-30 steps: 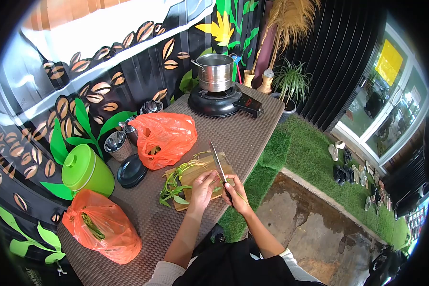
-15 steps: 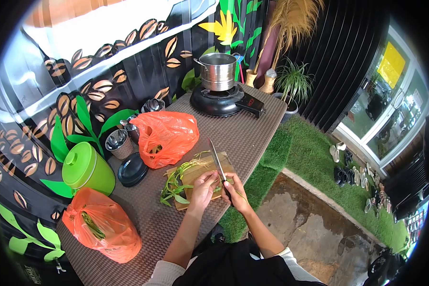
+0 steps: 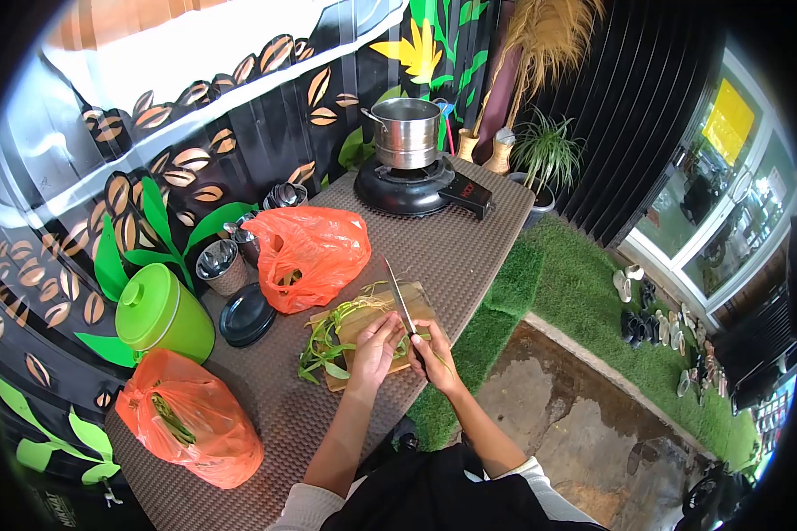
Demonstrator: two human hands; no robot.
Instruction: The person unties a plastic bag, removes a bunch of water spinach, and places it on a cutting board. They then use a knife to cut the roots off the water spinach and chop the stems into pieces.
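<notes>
My right hand (image 3: 434,357) is wrapped round the black handle of a knife (image 3: 398,299), its blade pointing up and away over the wooden cutting board (image 3: 418,305). Thin green stems show beside the fingers of that hand. Just left of the knife, my left hand (image 3: 377,348) is closed at the fingertips over the board; what it pinches is too small to make out. Green leafy stems (image 3: 328,341) lie on the board's left side and spill over its edge, with pale stem ends (image 3: 363,303) near the top.
On the woven-top table (image 3: 283,389) stand two orange plastic bags (image 3: 314,252) (image 3: 190,420), a lime-green container (image 3: 164,314), dark plates (image 3: 246,316), a cutlery holder (image 3: 220,265) and a black stove (image 3: 403,190) carrying a steel pot (image 3: 406,133). Right of the table are grass matting (image 3: 576,274) and shoes (image 3: 633,327).
Both hands have shifted very slightly, and the knife has moved a little to the left. The stems and bags look the same.
</notes>
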